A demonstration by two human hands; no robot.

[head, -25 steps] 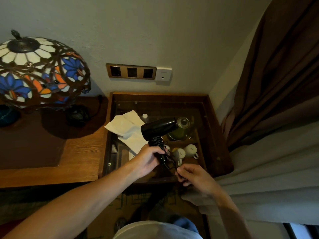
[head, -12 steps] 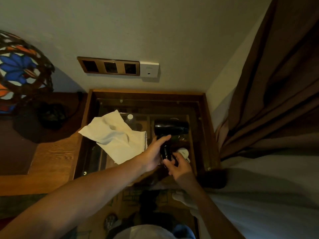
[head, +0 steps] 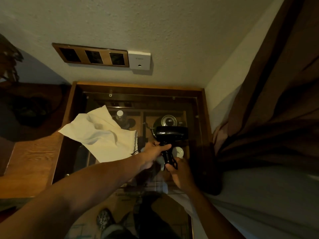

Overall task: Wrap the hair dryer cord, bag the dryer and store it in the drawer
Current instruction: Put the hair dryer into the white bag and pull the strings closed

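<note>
A black hair dryer [head: 171, 135] is held above a glass-topped side table [head: 203, 118], its barrel pointing right. My left hand [head: 155, 152] is closed around the top of its handle. My right hand [head: 180, 172] grips the lower end of the handle, where the black cord [head: 172, 162] is wound in coils. A cream cloth bag [head: 101, 135] lies flat on the glass to the left of the dryer, its drawstring end toward my left wrist. No drawer is distinguishable in this view.
Under the glass sit a metal kettle [head: 167, 120], a bottle [head: 120, 116] and white cups [head: 178, 151]. A wooden desk [head: 32, 163] adjoins on the left. Brown curtain [head: 267, 100] and pale bedding [head: 259, 195] close in on the right. Wall sockets [head: 93, 56] are behind.
The view has swung right, so the stained-glass lamp has left the frame. My right hand has moved up from below onto the handle's lower end and the cord; the dryer shifted right over the kettle.
</note>
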